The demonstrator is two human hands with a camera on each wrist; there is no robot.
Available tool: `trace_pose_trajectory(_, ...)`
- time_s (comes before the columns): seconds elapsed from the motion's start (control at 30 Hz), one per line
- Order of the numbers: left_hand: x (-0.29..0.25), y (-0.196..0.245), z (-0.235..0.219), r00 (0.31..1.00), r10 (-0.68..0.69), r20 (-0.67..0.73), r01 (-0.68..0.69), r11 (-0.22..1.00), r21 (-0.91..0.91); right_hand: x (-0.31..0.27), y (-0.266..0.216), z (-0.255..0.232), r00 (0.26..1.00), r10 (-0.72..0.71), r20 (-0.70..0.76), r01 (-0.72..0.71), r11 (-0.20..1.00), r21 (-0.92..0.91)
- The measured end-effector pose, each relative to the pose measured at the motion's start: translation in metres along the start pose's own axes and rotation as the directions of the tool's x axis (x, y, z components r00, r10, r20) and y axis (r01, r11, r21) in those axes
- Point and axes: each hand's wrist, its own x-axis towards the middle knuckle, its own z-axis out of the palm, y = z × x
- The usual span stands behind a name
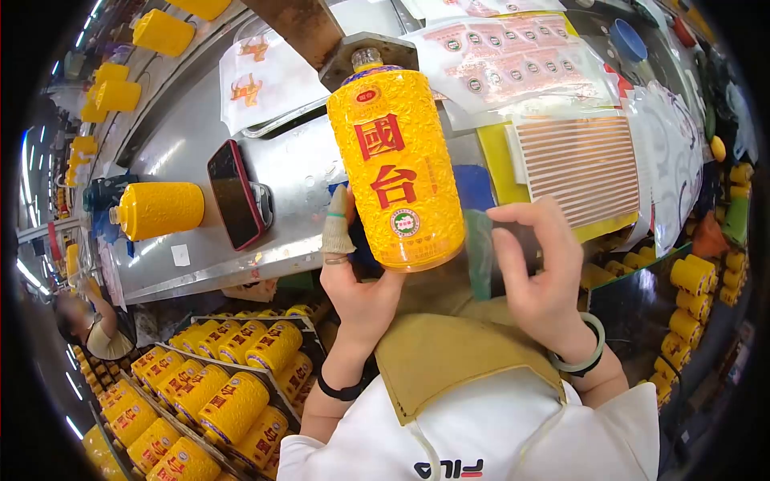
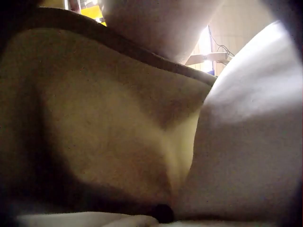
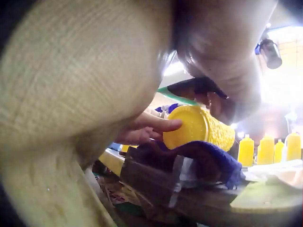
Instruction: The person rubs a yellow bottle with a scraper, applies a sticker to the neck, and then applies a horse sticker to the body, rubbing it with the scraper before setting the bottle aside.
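A yellow embossed bottle with red characters [image 1: 413, 172] lies with its neck at a metal bracket [image 1: 377, 53]. My left hand [image 1: 357, 297] grips its lower left side, a beige cover on one finger. Between thumb and index finger, my right hand [image 1: 545, 280] pinches a translucent green piece [image 1: 480, 260], right of the bottle's base. In the right wrist view, the left hand [image 3: 151, 128] touches the bottle's base [image 3: 185, 127] above a dark blue cloth [image 3: 213, 158], and the right hand [image 3: 218, 56] looms close. The left wrist view shows mostly apron cloth [image 2: 104, 118]; fingers are hidden.
A phone [image 1: 233, 195] and another yellow bottle [image 1: 164, 210] are left on the metal table [image 1: 293, 168]. Striped strips [image 1: 581, 164] and printed sheets [image 1: 513, 60] lie right. Racked bottles [image 1: 234, 407] fill the lower left, where another person [image 1: 104, 333] is visible.
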Motion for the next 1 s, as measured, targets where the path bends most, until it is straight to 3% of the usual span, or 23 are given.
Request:
trace_pose_trajectory(0.1,0.002,-0.005,-0.002,0.999,0.045,0.018,-0.045,0.999,0.013,0.000,-0.001,-0.003,1.000,0.007,-0.012,-0.007,0.999,0.035)
trace_pose_trajectory(0.2,0.001,-0.005,-0.002,1.000,0.005,0.010,-0.005,1.000,-0.005,-0.001,-0.016,-0.001,0.995,-0.093,0.040,0.086,0.987,0.138)
trace_pose_trajectory(0.33,0.004,0.006,-0.001,0.999,0.022,-0.032,-0.021,0.999,0.035,-0.006,-0.004,0.003,1.000,0.026,0.009,-0.027,0.996,0.089)
trace_pose_trajectory(0.4,0.012,0.023,-0.005,0.925,0.373,0.066,-0.366,0.834,0.412,-0.002,-0.003,-0.005,1.000,0.022,0.022,-0.022,1.000,-0.010)
trace_pose_trajectory(0.43,0.014,0.025,-0.004,0.925,0.374,0.069,-0.368,0.835,0.410,-0.003,0.000,-0.005,0.999,0.045,0.019,-0.045,0.999,0.025)
trace_pose_trajectory(0.53,0.016,0.029,-0.005,0.758,0.582,0.294,-0.644,0.600,0.475,-0.004,0.001,-0.005,0.997,0.070,0.035,-0.072,0.995,0.063)
trace_pose_trajectory(0.57,0.012,0.025,-0.003,0.825,0.515,0.234,-0.560,0.685,0.465,-0.003,0.003,-0.004,0.998,0.050,0.030,-0.052,0.995,0.084)
trace_pose_trajectory(0.7,0.011,0.027,-0.001,0.811,0.524,0.259,-0.577,0.646,0.500,0.000,0.005,-0.006,0.998,0.058,0.015,-0.059,0.985,0.165)
trace_pose_trajectory(0.77,0.005,0.030,0.006,0.923,0.368,0.117,-0.384,0.848,0.366,0.002,0.006,-0.005,1.000,0.022,-0.006,-0.020,0.983,0.183)
trace_pose_trajectory(0.83,0.007,0.033,0.006,0.920,0.368,0.134,-0.391,0.834,0.390,0.002,0.004,-0.004,1.000,-0.013,-0.028,0.018,0.980,0.200)
trace_pose_trajectory(0.9,0.008,0.029,0.002,0.917,0.369,0.154,-0.399,0.819,0.413,-0.001,-0.003,-0.004,0.999,0.040,-0.019,-0.034,0.972,0.233)
trace_pose_trajectory(1.0,0.007,0.012,-0.008,0.857,0.476,0.199,-0.513,0.749,0.418,-0.001,-0.011,-0.007,0.997,-0.040,0.062,0.029,0.985,0.172)
